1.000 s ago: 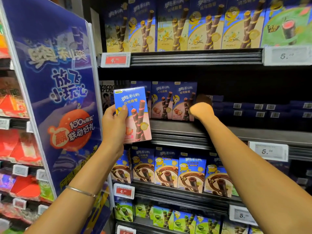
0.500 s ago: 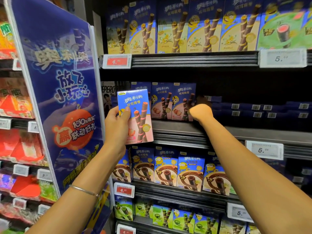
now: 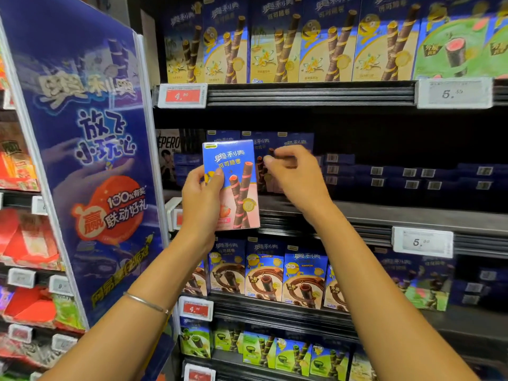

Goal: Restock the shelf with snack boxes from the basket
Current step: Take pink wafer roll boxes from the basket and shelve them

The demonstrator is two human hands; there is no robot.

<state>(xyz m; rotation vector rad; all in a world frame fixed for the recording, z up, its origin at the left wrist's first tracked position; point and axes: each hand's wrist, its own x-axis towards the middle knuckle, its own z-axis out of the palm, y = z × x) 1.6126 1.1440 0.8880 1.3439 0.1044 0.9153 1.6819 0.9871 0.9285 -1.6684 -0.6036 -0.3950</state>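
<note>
- The left hand (image 3: 200, 198) is gripping a tall blue-and-pink cardboard snack box (image 3: 232, 185) printed with two wafer rolls. The thumb is pressing on the front face and the fingers are wrapping behind the left edge.
- The box is being held upright in the air, in front of the front edge of the dark metal middle shelf (image 3: 384, 215).
- The right hand (image 3: 298, 180) is hovering just right of the box's upper half. Its fingers are curling, with thumb and forefinger close together. Whether they are pinching anything or touching the boxes behind cannot be told.
- Upright blue boxes of the same brand (image 3: 295, 140) are standing at the back of that shelf, behind both hands.
- Flat dark-blue boxes (image 3: 412, 177) are lying in stacks to their right.
- A thin silver bangle (image 3: 147, 302) is sitting on the left wrist.
- A large blue promotional panel (image 3: 90, 160) is jutting out at the left.
- Blue-and-yellow boxes (image 3: 324, 42) are filling the shelf above, and blue-and-brown boxes (image 3: 265, 273) are lining the shelf below.
- A white price tag (image 3: 422, 242) is hanging on the middle shelf's rail.
</note>
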